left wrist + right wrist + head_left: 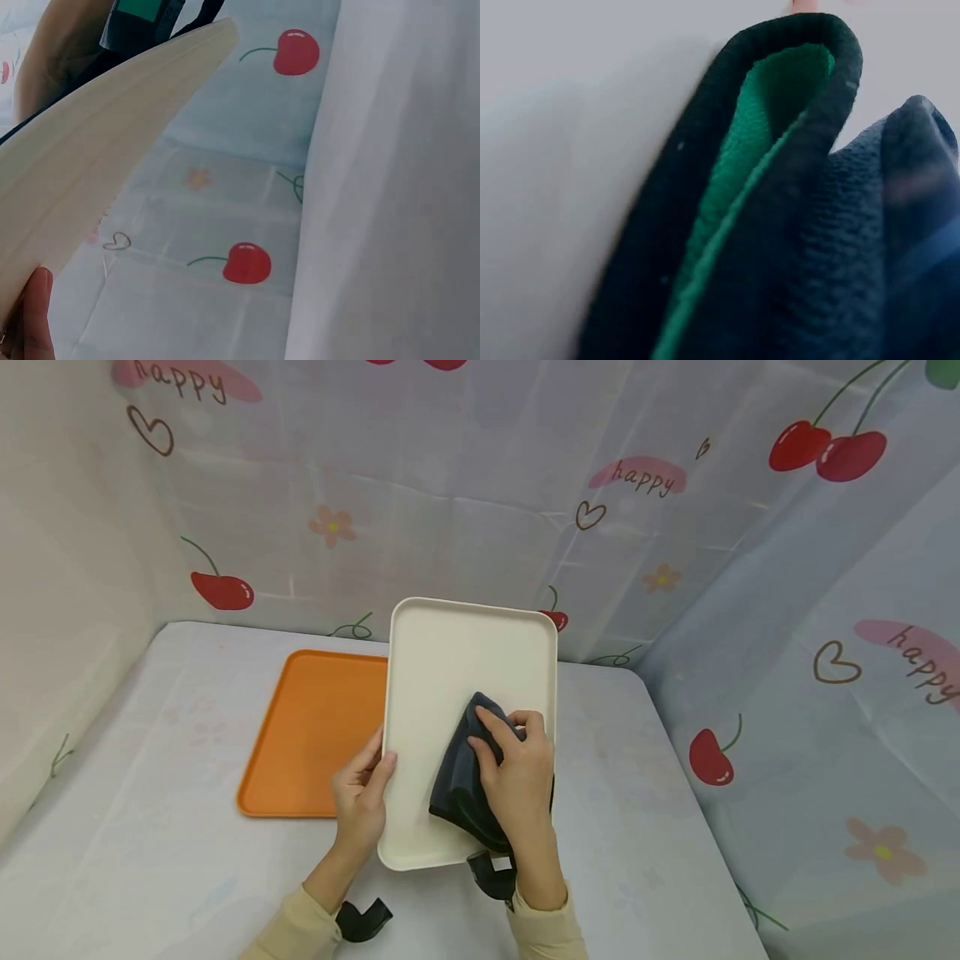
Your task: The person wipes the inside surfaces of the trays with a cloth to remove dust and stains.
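Reads as soft, light, floppy: dark-blue cloth (459,777), bunched against inner face of cream rectangular tray (472,652), pinched in right hand (521,768), best taken by the fold. Probably stiff and light, likely best held by the rim: tray tilted up, side edge gripped by left hand (362,792), overlapping orange tray (315,735). In right wrist view, shows green inner side (739,172), hidden from head view.

orange rectangular tray (307,739) on white cloth-covered tabletop (637,827); cream rectangular tray (465,660) above, covering its right side in head view; folded dark-blue cloth (457,777) on cream tray's lower right; left hand (363,795) at that tray's left edge, right hand (521,781) on cloth.
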The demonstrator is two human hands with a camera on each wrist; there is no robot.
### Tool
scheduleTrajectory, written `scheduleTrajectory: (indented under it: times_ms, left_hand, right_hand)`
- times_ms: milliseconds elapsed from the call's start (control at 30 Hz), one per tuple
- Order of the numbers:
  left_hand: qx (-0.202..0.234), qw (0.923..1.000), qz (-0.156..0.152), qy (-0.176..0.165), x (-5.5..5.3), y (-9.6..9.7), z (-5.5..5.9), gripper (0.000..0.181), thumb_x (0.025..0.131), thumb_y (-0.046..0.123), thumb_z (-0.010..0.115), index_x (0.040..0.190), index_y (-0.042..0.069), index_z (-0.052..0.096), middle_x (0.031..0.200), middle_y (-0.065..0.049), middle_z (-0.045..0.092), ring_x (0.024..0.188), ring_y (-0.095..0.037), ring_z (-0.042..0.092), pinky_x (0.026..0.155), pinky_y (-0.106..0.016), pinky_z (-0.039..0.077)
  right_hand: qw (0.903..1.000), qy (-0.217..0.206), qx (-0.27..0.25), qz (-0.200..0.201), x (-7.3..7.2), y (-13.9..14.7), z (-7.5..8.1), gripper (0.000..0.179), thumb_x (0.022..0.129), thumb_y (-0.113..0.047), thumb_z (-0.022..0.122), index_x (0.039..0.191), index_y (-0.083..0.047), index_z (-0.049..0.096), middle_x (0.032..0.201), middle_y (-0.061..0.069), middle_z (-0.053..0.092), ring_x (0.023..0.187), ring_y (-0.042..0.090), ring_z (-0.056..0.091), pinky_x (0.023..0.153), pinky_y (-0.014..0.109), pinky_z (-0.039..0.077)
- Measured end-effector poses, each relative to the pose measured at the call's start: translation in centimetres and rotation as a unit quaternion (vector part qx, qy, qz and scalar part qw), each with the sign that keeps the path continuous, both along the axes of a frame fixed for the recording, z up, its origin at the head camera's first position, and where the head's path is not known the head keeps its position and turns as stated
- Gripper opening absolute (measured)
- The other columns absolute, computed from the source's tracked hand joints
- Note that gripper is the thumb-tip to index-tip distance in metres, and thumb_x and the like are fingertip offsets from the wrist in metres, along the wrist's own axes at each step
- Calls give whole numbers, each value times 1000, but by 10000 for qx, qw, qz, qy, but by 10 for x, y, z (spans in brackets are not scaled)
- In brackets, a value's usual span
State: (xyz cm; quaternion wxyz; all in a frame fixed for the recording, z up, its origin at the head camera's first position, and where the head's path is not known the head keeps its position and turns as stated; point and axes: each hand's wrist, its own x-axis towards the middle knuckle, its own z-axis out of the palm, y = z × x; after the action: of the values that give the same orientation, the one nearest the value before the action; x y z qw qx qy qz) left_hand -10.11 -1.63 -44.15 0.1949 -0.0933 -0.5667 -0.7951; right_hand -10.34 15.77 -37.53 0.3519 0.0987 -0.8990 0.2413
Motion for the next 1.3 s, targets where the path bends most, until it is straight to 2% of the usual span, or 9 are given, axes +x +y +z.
scheduleTrajectory:
  times_ms: [167, 300, 467, 633, 1033, 1300]
  left_hand:
    - [-85, 9998, 72, 157, -1, -3, 0, 40, 96, -6, 52, 134, -14, 49, 114, 12, 69, 93, -1, 68, 75, -18, 58]
    - [-142, 9997, 151, 163, -2, -4, 1, 39, 95, -6, 53, 133, -14, 50, 111, 12, 70, 89, -1, 68, 72, -17, 58]
    - [-51, 9998, 173, -55, -2, -5, 3, 39, 95, -5, 53, 133, -14, 50, 107, 13, 70, 86, 0, 67, 71, -16, 57]
    - [-48, 9996, 211, -186, -2, -6, 4, 38, 95, -5, 54, 132, -14, 51, 104, 14, 70, 83, 0, 66, 69, -15, 57]
    - [-147, 9997, 194, -7, -4, -5, 1, 38, 94, -8, 54, 131, -15, 51, 104, 15, 71, 82, 1, 66, 69, -14, 56]
    - [-111, 9998, 104, -84, -3, -6, 1, 39, 94, -7, 54, 132, -14, 51, 103, 15, 71, 82, 0, 67, 69, -16, 57]
  right_hand:
    - [9997, 2, -54, -237, 1, 12, -1, 36, 80, -16, 80, 115, -14, 74, 101, 20, 56, 73, 31, 54, 64, 41, 42]
    - [9988, -34, -118, -468, 2, 21, -2, 36, 80, -14, 80, 115, -13, 74, 101, 21, 56, 70, 31, 53, 61, 42, 42]
    - [9952, -349, -217, -890, 4, 34, -2, 36, 80, -14, 80, 115, -12, 74, 101, 22, 56, 69, 33, 52, 60, 43, 43]
    - [9893, -792, -395, -1162, 4, 43, -3, 35, 81, -14, 79, 116, -13, 74, 102, 21, 57, 75, 35, 54, 66, 45, 44]
    - [9847, -1119, -762, -1100, 6, 42, -4, 37, 83, -14, 77, 119, -10, 72, 102, 22, 56, 87, 37, 57, 72, 49, 48]
    - [9865, -1026, -801, -991, 6, 39, -7, 37, 83, -13, 78, 118, -8, 72, 101, 22, 57, 88, 36, 58, 72, 49, 49]
